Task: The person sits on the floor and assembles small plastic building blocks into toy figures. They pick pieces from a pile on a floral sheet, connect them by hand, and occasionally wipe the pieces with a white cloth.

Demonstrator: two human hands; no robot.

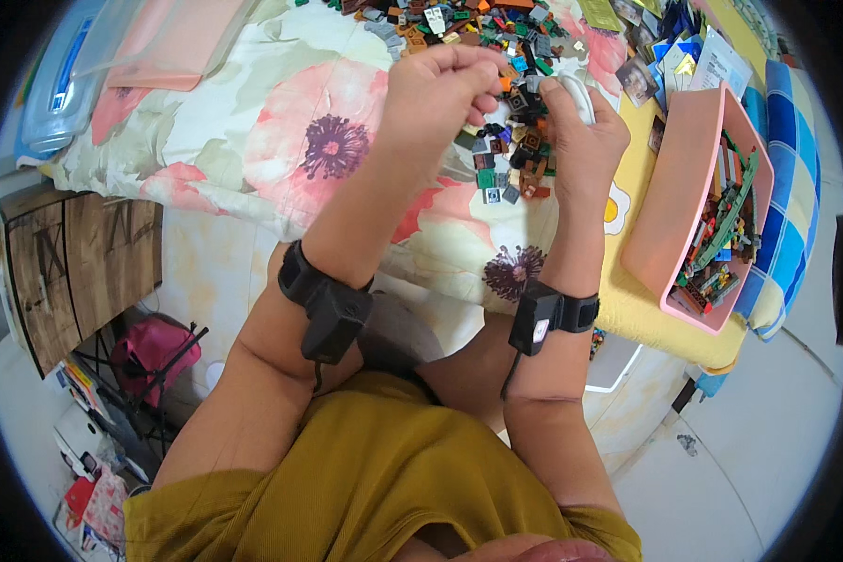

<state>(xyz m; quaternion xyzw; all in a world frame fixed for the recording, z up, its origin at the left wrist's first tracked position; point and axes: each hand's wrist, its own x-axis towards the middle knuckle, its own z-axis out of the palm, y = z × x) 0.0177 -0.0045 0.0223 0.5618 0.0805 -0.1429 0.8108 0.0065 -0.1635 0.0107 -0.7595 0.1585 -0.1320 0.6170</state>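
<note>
My left hand [445,89] is held over the loose toy building bricks [523,155], its fingers curled in and thumb pressed against them. Anything inside that grip is hidden. Just to its right, my right hand [585,140] is closed around a small white rounded object [579,98] whose kind I cannot make out. The two hands are close together but apart. Below and behind them, bricks in brown, grey, green, orange and other colours spread over the flowered cloth [262,122].
On the right, a pink bin [651,201] holds more bricks. Cards and packets [670,61] lie beyond it, beside a blue checked cushion [787,178]. Clear plastic containers [66,94] stand at the far left, above a wooden cabinet [75,262].
</note>
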